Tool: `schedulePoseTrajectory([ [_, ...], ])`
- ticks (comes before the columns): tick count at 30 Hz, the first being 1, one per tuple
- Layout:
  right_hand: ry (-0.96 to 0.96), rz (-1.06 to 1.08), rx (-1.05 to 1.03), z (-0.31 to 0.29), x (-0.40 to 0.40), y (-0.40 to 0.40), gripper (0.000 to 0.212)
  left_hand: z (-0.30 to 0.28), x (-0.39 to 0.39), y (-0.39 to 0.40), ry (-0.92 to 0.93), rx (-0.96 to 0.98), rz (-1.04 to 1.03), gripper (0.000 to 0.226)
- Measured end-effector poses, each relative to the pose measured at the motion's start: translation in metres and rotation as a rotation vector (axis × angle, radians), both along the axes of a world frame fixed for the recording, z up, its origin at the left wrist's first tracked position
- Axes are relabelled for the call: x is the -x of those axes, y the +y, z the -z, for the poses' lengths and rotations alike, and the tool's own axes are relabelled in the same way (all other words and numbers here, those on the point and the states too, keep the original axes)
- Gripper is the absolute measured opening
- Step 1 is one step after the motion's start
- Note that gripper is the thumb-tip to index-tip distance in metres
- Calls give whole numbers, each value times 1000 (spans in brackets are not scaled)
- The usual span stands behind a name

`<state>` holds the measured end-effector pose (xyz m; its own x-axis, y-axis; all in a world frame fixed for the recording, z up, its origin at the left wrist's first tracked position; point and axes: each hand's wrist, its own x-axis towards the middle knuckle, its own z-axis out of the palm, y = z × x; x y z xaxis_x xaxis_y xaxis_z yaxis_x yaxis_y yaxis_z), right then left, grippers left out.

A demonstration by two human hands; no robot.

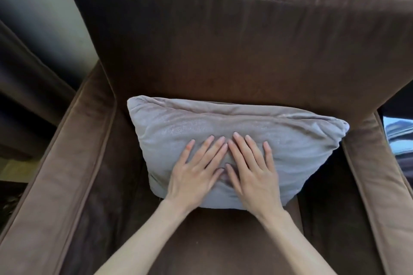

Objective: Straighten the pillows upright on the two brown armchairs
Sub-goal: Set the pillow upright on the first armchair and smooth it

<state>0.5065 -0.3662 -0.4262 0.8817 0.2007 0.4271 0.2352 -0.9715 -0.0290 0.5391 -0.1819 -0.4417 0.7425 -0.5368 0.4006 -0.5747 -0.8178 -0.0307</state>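
A grey pillow (234, 140) is seen on the seat of a brown armchair (223, 40), its upper edge leaned against the backrest and its lower edge resting forward on the seat cushion. Its long axis is laid left to right across the seat, tilted so that the right corner sits a little lower than the left. Both hands are laid flat on the middle of its front face: the left hand (196, 172) and the right hand (252, 172), touching side by side, with the fingers (210, 140) spread and pointed up towards the backrest. Nothing is pinched or gripped; only palm pressure appears to be applied. The pillow lies directly under and ahead of both hands, so neither is nearer. The pillow is judged to be nearly upright, with only patting or squaring left. Only 1 armchair is shown fully; a second brown upholstered piece (26, 78) is partly seen at the left.
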Motion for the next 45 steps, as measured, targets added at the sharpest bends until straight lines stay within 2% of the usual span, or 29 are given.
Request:
schedulePoseTrajectory([
  [5, 69, -34, 247, 15, -18, -52, 69, 6, -35, 30, 1, -159, 44, 62],
  [14, 106, 130, 231, 7, 21, -108, 74, 4, -29, 87, -47, -250, -51, 63],
  [16, 67, 151, 193, 5, 33, -106, 69, 0, -17, 89, -50, -229, -83, 62],
  [19, -43, 210, 79, 2, 47, -89, 48, -5, 6, 80, -75, -105, -109, 60],
  [21, -92, 165, 11, 2, 51, -64, 35, -2, 23, 61, -103, -21, -37, 61],
  [23, -108, 31, -17, 7, 48, -31, 36, 6, 36, 35, -89, -13, 91, 60],
  [26, -45, -68, 5, 21, 34, 1, 51, 19, 29, 13, 2, -58, 82, 68],
  [31, 128, -87, 219, 51, 9, -46, 72, 29, -12, 33, 94, -173, 71, 73],
  [41, 281, -15, 334, 41, 36, -112, 72, 25, -17, 98, 185, -295, 28, 78],
  [43, 303, 13, 334, 30, 49, -125, 71, 14, -16, 113, 211, -327, 107, 75],
  [45, 312, 19, 279, 16, 60, -131, 67, -1, -16, 124, 257, -298, 240, 63],
])
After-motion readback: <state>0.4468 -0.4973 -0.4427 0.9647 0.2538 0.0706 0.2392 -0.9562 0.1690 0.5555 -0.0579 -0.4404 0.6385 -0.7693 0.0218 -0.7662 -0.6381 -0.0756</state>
